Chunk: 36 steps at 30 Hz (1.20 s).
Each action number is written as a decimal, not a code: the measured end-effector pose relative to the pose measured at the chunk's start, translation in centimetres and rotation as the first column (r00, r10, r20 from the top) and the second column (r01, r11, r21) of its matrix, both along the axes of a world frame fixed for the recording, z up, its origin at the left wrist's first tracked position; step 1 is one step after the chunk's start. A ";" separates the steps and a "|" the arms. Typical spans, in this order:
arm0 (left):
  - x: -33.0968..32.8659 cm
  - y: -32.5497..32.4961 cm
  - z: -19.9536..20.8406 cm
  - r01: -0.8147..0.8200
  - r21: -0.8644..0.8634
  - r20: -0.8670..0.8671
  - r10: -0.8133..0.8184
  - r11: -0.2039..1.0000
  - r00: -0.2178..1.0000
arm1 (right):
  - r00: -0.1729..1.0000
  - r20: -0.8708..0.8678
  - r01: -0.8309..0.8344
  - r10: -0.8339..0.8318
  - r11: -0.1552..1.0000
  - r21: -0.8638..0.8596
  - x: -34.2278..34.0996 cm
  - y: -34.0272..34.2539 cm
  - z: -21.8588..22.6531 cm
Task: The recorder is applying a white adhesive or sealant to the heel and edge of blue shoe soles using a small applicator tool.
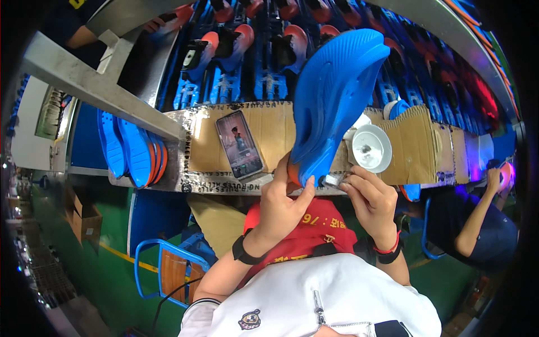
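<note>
A blue shoe sole (337,95) stands tilted upward over the bench edge, with orange at its lower end. My left hand (283,202) grips that lower end, its thumb pressed along the side. In my right hand (370,199), thumb and fingers pinch a small, pale, shiny piece (334,180) right beside the sole's lower end; its exact kind is unclear. Just beyond my right hand, a round white cup (371,149) has whitish residue inside. A phone (240,144) with its screen lit lies on the cardboard to the left of the sole.
Cardboard (410,151) covers the bench. More blue and orange soles (135,149) stand at its left end. Behind it, shoes (238,48) sit in rows on a rack line. A metal frame bar (106,95) crosses the left. A co-worker (477,224) sits at right; a blue-framed chair (171,269) stands lower left.
</note>
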<state>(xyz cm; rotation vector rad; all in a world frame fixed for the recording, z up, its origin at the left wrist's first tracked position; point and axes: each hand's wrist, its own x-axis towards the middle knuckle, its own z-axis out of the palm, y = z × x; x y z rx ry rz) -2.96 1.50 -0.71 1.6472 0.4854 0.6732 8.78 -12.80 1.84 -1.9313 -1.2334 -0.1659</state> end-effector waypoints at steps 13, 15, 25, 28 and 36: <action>2.4 7.4 11.4 0.001 0.142 0.378 -0.055 0.990 0.924 | 0.979 -0.033 0.202 -0.200 0.947 0.250 2.7 -3.2 0.8; 3.4 8.6 15.3 0.064 0.135 0.309 -0.103 0.989 0.945 | 0.976 -0.058 0.216 -0.208 0.940 0.263 2.6 -3.5 0.6; 8.1 13.4 23.4 0.238 -0.246 0.403 -0.125 0.939 0.907 | 0.966 -0.089 0.258 -0.243 0.925 0.279 2.9 -4.4 0.3; 6.5 12.3 23.9 0.265 -0.317 0.346 -0.149 0.910 0.926 | 0.957 -0.108 0.287 -0.267 0.921 0.264 3.2 -5.0 0.1; 4.7 9.6 24.0 0.469 -0.373 0.310 -0.369 0.801 0.876 | 0.965 -0.121 0.255 -0.231 0.931 0.261 3.0 -4.5 -0.1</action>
